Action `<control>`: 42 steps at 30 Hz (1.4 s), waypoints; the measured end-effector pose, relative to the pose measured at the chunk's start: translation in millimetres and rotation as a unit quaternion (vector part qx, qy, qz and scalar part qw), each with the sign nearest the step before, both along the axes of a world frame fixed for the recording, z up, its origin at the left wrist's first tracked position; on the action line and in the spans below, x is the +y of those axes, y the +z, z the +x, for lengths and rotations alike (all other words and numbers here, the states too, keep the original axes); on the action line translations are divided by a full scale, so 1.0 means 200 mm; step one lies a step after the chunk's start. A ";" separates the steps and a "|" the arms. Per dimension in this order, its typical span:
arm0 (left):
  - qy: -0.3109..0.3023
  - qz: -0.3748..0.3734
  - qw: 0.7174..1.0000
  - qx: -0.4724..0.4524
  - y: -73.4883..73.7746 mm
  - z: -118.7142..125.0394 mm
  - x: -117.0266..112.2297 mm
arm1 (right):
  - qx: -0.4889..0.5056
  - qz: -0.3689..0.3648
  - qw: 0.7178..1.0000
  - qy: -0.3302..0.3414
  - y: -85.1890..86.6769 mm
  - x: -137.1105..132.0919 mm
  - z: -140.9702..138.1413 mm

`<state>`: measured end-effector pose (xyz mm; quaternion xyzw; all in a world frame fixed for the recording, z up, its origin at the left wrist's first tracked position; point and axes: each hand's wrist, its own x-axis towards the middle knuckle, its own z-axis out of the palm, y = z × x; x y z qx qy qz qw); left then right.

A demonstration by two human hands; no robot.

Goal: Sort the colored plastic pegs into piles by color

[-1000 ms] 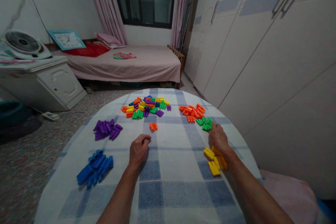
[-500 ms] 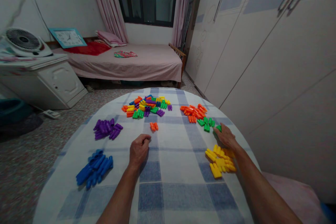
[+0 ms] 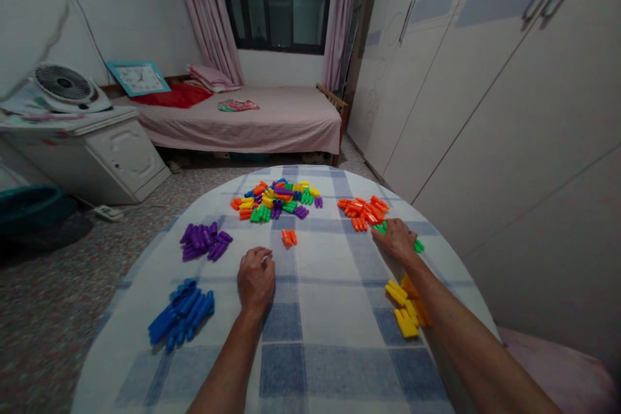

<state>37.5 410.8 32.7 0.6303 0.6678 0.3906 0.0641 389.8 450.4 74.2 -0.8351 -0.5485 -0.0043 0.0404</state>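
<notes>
Right grip (image 3: 396,240) sits palm-down over the green pieces (image 3: 381,228), its fingers bent; whether it is closed on any of them I cannot tell, since the hand hides the contact. It has just come inward, from their outer side to on top of them, leaving at least some green (image 3: 418,246) showing at its outer side. I judge that the green group is being handled and is not yet settled. Left grip (image 3: 257,277) has turned slightly, fingers facing more forward; it rests loosely curled, nothing visible in it, though its underside is hidden.

Largest of the surroundings, the wardrobe (image 3: 485,97) rises beyond the right edge of the desk (image 3: 330,310), and the bed (image 3: 286,119) lies past the far edge. On the cloth-covered desk, the widest open room runs between the two forearms, down to the near side.

By size, the mixed heap (image 3: 276,199) spreads near the far edge. Blue pieces (image 3: 182,314) lie left of the left forearm, with purple pieces (image 3: 206,242) beyond them. Orange pieces (image 3: 361,210) sit just beyond the green, leaving little room that way. Yellow pieces (image 3: 405,323) are nearer, partly hidden by the right forearm. Smallest, an orange cluster (image 3: 289,238) lies apart, just ahead of the left grip.
</notes>
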 end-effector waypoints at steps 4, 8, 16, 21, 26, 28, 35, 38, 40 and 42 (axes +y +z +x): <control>0.008 -0.002 1.000 -0.011 0.01 0.01 0.00 | -0.022 -0.027 0.999 0.003 0.02 -0.03 0.04; 0.010 -0.013 1.000 -0.025 0.02 0.02 0.00 | -0.053 0.005 0.998 0.026 0.08 -0.07 0.00; 0.008 -0.009 0.999 -0.030 0.01 0.01 0.00 | 0.207 0.105 0.931 0.282 0.06 -0.17 -0.54; 0.003 -0.017 0.999 -0.027 0.01 0.01 0.00 | 0.204 0.092 0.921 0.318 0.05 -0.13 -0.93; -0.008 -0.017 0.999 -0.028 0.01 0.01 0.00 | 0.122 0.082 0.927 0.346 0.02 -0.05 -1.09; -0.007 -0.014 0.999 -0.034 0.01 0.01 0.00 | 0.089 0.072 0.929 0.352 0.01 -0.04 -1.10; 0.001 -0.018 0.999 -0.046 0.03 0.02 0.00 | 0.012 0.050 0.937 0.344 0.01 -0.09 -0.95; 0.003 -0.022 0.998 -0.053 0.03 0.02 0.00 | -0.001 0.057 0.942 0.330 0.01 -0.09 -0.81; 0.003 -0.021 0.998 -0.056 0.02 0.02 0.00 | -0.006 0.065 0.946 0.318 0.03 -0.06 -0.69; 0.003 -0.019 0.998 -0.055 0.01 0.02 0.00 | -0.026 0.085 0.953 0.290 0.08 -0.01 -0.55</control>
